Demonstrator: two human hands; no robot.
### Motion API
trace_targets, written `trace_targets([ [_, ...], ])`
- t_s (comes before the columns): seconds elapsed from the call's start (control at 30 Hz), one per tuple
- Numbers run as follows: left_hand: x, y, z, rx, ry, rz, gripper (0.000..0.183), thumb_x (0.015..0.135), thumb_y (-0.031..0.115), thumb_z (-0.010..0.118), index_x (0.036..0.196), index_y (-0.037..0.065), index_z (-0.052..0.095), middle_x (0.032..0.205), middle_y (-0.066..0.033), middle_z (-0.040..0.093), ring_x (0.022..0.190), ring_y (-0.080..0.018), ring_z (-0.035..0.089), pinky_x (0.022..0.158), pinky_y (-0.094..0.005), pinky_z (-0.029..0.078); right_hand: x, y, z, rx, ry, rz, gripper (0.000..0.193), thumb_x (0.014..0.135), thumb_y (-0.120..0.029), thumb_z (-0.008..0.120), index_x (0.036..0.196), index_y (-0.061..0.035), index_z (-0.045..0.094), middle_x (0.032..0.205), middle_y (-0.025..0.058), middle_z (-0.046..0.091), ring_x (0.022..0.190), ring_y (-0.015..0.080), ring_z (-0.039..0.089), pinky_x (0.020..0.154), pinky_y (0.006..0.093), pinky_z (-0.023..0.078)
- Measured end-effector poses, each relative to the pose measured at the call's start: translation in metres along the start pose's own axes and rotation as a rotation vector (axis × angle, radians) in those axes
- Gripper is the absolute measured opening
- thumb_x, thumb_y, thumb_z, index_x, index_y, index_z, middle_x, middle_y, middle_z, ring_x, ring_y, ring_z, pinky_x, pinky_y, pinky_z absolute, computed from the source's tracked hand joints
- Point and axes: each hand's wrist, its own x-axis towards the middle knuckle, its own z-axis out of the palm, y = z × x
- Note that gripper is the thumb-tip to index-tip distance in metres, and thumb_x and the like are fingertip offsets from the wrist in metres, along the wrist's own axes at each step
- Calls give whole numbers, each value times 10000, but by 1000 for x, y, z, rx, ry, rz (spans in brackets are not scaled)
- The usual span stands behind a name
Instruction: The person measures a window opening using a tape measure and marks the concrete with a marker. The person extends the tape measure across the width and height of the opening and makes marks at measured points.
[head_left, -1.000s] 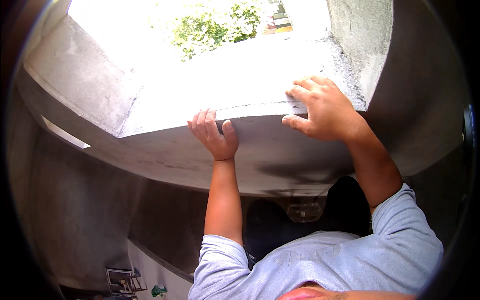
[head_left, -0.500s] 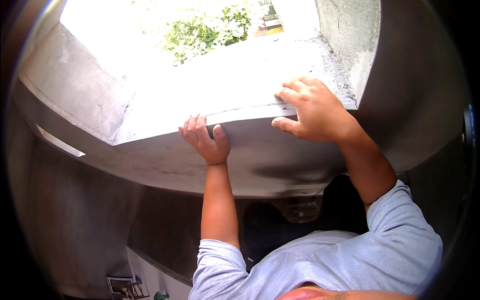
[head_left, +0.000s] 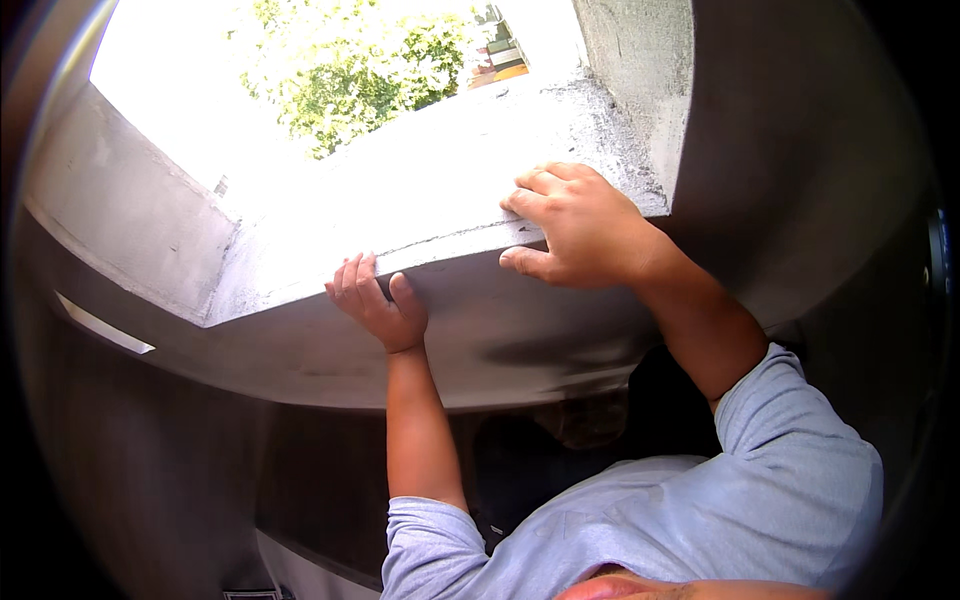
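Note:
Both my hands rest at the edge of a pale, rough concrete window sill (head_left: 420, 180). My left hand (head_left: 380, 312) touches the rim, its fingers lying over the top and its thumb apart on the room side. Farther right, my right hand (head_left: 585, 225) is at the same rim. Its fingers are spread forward over the sill, and its thumb points left by the edge. Neither hand holds a loose object. Strong glare washes out much of the sill's top.
Thick concrete sides, left (head_left: 130, 210) and right (head_left: 645, 90), frame the opening. Green foliage (head_left: 365, 80) shows outside. Below the sill is a grey wall (head_left: 480, 340), with a narrow bright slot (head_left: 105, 322) at the left. My dark-clad legs are in shadow beneath.
The view has shifted, so the opening, sill and hands appear farther left and the left side sits lower. Both hands stay at the sill's edge in much the same pose.

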Motion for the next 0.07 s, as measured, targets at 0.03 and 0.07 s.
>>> trace_targets([
  [0.03, 0, -1, -1, 1, -20, -11, 591, 1122, 529, 425, 1278, 13, 669, 1373, -170, 628, 1346, -380, 529, 1246, -595, 253, 1, 0, -3, 15, -4, -4, 659, 924, -510, 750, 1350, -11, 695, 1427, 219, 650, 1404, 390, 548, 1204, 478, 398],
  [0.07, -1, -3, -3, 1, -41, -21, 593, 1120, 534, 425, 1285, 19, 667, 1395, -168, 620, 1353, -383, 524, 1248, -600, 249, 2, -1, -5, 31, -8, -8, 661, 927, -516, 747, 1356, -15, 694, 1430, 218, 650, 1414, 387, 542, 1208, 478, 395],
])
